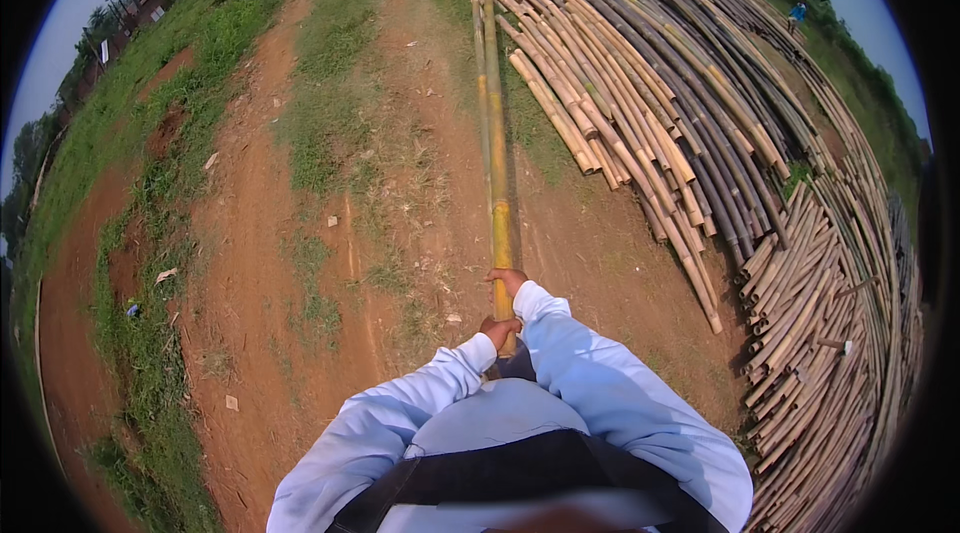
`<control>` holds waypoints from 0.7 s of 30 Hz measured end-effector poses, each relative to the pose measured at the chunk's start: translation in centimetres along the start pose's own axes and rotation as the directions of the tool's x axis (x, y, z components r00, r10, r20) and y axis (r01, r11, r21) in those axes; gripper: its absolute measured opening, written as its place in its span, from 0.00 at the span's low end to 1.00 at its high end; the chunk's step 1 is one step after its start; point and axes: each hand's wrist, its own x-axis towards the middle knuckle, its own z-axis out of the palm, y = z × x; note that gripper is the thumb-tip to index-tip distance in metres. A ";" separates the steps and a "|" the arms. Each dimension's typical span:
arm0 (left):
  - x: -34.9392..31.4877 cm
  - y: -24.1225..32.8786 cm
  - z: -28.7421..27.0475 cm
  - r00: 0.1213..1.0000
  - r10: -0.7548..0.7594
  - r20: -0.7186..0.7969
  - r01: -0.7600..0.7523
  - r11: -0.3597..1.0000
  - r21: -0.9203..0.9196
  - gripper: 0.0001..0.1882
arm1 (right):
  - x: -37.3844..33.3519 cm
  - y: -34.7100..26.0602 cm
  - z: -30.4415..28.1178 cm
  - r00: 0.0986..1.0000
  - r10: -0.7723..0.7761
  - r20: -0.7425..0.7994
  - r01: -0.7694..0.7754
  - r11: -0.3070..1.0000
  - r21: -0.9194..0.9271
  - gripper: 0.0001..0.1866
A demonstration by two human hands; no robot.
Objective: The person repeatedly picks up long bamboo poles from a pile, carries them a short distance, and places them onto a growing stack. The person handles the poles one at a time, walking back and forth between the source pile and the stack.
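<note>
A long yellow-green bamboo pole (501,231) stretches straight ahead of me, its near end close to my body. My left hand (499,332) is wrapped round the pole near that end. Just farther along it, my right hand (508,281) grips the same pole. Beside its far part runs a second, thinner bamboo pole (482,93), greener in colour; whether the two touch is hard to make out. Both of my arms are in pale blue sleeves.
A large stack of bamboo poles (640,93) lies to the right, tan and dark ones together. Nearer on the right is a pile of shorter bamboo pieces (800,333). A dirt track (250,263) with grass strips runs ahead. A distant person (796,15) stands at the far right.
</note>
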 end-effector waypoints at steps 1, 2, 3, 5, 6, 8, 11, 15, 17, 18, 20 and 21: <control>-2.0 -1.2 0.3 1.000 -0.024 -0.003 0.024 1.000 -0.013 0.18 | -1.5 1.8 0.3 0.999 0.026 0.027 -0.027 0.999 0.019 0.17; -3.8 -2.2 0.7 1.000 -0.031 -0.005 0.031 0.999 -0.023 0.17 | -2.6 2.9 0.4 0.997 0.041 0.064 -0.044 0.998 0.049 0.17; -5.3 -2.9 1.2 0.999 -0.049 -0.003 0.049 0.999 -0.024 0.17 | -3.8 4.1 0.6 0.997 0.018 0.070 -0.020 0.999 0.033 0.18; -8.4 -4.9 2.6 0.996 0.090 -0.030 -0.090 0.996 -0.027 0.16 | -6.5 6.6 1.0 0.995 -0.019 0.100 0.016 0.999 0.030 0.19; -9.1 -5.6 3.4 0.999 0.048 -0.026 -0.048 0.999 -0.007 0.16 | -7.9 7.5 0.3 0.980 0.055 0.191 -0.075 0.992 0.097 0.19; -11.1 -7.9 5.9 0.999 -0.014 0.043 0.018 0.996 -0.082 0.16 | -10.6 9.3 -0.3 0.996 0.032 0.077 -0.027 0.997 -0.076 0.17; -12.9 -11.5 8.2 0.994 -0.017 0.112 0.039 0.979 -0.201 0.16 | -15.2 11.1 -1.9 1.000 -0.020 0.011 0.021 0.987 -0.158 0.16; -14.7 -16.6 13.7 0.993 -0.018 0.119 0.043 0.975 -0.216 0.14 | -20.4 14.2 -6.1 0.996 0.087 0.020 -0.086 0.995 -0.052 0.14; -16.0 -18.6 15.7 0.995 -0.023 0.098 0.048 0.964 -0.261 0.14 | -22.5 17.4 -7.0 0.998 0.050 0.028 -0.046 0.993 -0.109 0.14; -17.5 -19.7 16.7 0.999 -0.025 0.025 0.031 0.972 -0.235 0.15 | -23.3 18.7 -7.0 0.998 -0.046 0.043 0.052 0.989 -0.140 0.14; -19.3 -20.6 18.5 0.994 0.108 0.028 -0.099 0.969 -0.229 0.15 | -24.7 20.9 -7.7 0.998 -0.068 0.001 0.067 0.980 -0.186 0.26; -20.8 -21.9 19.6 0.994 0.046 0.103 -0.014 0.955 -0.295 0.15 | -25.8 22.3 -8.3 0.998 -0.054 0.026 0.058 0.977 -0.203 0.26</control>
